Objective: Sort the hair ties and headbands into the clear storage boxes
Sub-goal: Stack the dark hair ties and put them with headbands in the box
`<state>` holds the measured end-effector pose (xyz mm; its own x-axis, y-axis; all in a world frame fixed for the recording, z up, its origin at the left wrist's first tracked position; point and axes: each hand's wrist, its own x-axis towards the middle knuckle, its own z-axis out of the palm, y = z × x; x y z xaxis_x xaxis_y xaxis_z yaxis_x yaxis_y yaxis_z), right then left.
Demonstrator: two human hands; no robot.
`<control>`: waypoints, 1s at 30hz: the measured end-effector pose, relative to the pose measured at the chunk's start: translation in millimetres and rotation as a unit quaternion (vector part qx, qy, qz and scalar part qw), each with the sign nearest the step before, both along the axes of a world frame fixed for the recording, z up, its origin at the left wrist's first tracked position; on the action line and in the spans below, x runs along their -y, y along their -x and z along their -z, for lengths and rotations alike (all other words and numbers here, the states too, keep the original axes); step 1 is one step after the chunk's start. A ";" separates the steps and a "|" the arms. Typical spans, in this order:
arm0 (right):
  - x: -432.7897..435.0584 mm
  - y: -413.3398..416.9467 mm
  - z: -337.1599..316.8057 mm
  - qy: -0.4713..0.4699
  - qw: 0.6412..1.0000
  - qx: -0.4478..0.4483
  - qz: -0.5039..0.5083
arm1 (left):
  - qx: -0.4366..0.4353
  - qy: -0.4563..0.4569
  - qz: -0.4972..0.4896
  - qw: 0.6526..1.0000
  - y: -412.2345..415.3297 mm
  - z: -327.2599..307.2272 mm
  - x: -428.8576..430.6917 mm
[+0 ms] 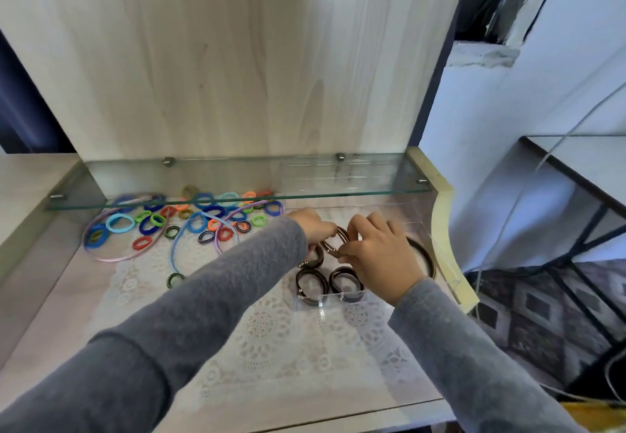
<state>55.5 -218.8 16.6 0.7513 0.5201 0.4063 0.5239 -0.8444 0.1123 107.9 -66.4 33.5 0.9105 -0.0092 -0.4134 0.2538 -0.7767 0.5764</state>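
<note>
Both hands meet on one brown hair tie (333,245) with a gold metal piece: the left hand (312,225) pinches its left end with curled fingers, and the right hand (379,252) pinches its right end, thumb and fingers closed round it. The tie hangs between them just above the clear storage box (447,264). Beneath the grip, inside the box, lie three more dark brown hair ties (311,282) close together near its front wall, and a black headband (424,252) curves along its right side, partly hidden by the right hand. Well apart to the left, loose coloured hair ties (203,220) lie scattered on a white lace cloth (271,334) with a pink headband (101,253), a blue headband (174,256) and a lilac one (233,216), under a glass shelf (237,176)
</note>
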 end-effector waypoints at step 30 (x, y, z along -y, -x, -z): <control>3.2 -27.4 5.2 0.042 0.987 -0.147 0.046 | 0.201 -0.168 0.048 0.964 10.5 18.6 5.6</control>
